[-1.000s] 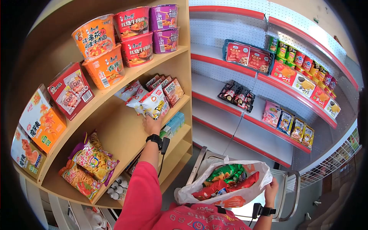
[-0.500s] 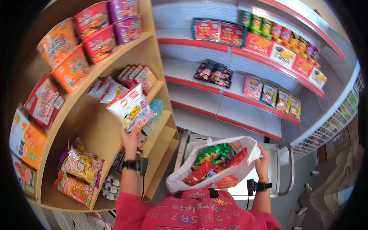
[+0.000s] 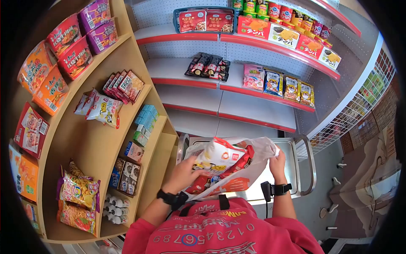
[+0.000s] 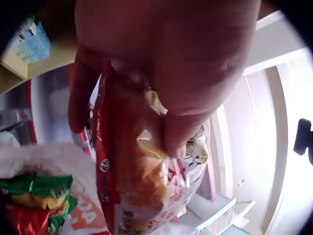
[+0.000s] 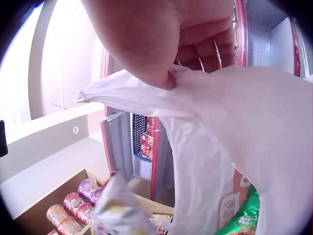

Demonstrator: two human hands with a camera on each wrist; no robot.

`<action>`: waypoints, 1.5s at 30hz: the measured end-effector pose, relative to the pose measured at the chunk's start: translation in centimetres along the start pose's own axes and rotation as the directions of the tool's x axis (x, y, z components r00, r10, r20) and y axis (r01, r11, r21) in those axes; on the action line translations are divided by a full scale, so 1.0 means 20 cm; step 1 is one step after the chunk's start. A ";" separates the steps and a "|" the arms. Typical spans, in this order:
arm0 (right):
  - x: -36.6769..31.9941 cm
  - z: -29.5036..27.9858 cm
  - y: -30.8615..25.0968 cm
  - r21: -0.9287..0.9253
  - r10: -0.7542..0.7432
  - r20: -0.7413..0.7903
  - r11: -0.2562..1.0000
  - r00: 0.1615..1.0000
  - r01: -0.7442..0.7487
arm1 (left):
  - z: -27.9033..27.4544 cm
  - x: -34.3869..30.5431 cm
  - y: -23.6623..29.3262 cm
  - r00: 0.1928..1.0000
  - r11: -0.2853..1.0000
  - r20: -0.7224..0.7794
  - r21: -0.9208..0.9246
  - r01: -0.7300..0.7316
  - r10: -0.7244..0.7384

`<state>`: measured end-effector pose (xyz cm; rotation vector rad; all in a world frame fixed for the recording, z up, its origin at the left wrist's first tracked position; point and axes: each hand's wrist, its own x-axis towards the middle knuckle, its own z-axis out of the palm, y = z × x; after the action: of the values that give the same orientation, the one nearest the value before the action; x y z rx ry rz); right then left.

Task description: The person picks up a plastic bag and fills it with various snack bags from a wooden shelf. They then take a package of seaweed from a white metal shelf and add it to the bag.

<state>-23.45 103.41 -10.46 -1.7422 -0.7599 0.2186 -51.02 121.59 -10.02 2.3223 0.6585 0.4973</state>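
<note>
- Presently reading clock hours off the head view, centred on the white plastic bag.
- Gripping the snack packet between thumb and fingers of the left hand, at nine; cannot tell how firmly.
- Pinching the bag's rim with the right hand, at three, drawing thin plastic outward.
- Holding the snack packet slantwise over the bag mouth, toward ten, near a red packet at eight; seeing a green packet in the bag from the left wrist.
- Likely trouble: mouth folding inward from a slack right pinch, snagging the snack packet.
- Also possible: tearing at the rim from too hard a pull; spilling over toward seven from crowding inside.
- Edges: metal tray under the bag, bounded by the cart handle at three, just beyond the right hand; wooden shelf at nine, well apart from the left fingers.
- Room: widest above the bag, up toward twelve, before reaching the red-edged racks; some over the tray at four.
</note>
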 end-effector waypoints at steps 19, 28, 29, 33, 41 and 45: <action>-0.03 -0.06 0.06 -0.005 -0.087 0.056 0.996 0.995 0.087 | 0.27 0.14 0.05 0.989 0.947 0.032 0.284 -0.150 0.147; 0.01 0.01 0.10 0.090 -0.039 0.019 0.995 0.999 0.037 | -0.39 0.04 -0.28 0.647 0.938 -0.688 -0.157 0.311 -0.329; 0.01 0.02 0.10 0.094 -0.047 0.019 0.995 0.999 0.045 | -0.47 0.03 -0.40 0.599 0.938 -0.750 -0.086 0.335 -0.282; -0.01 0.04 0.03 0.063 -0.005 0.027 0.998 1.000 0.003 | -0.75 0.07 -0.76 0.418 0.875 -0.854 -0.085 0.476 -0.310; -0.08 0.07 0.03 -0.065 0.003 0.022 0.998 1.000 -0.002 | -1.06 0.29 -1.23 0.312 0.811 -0.793 -0.350 0.469 -0.523; -0.11 0.08 0.00 -0.105 -0.004 -0.020 0.994 1.000 0.002 | -1.10 0.33 -1.26 0.183 0.671 -0.813 -0.303 0.676 -0.552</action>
<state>-25.92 103.45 -11.56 -1.8397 -0.7713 0.1612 -64.93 152.71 -10.58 1.4552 2.0872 1.2630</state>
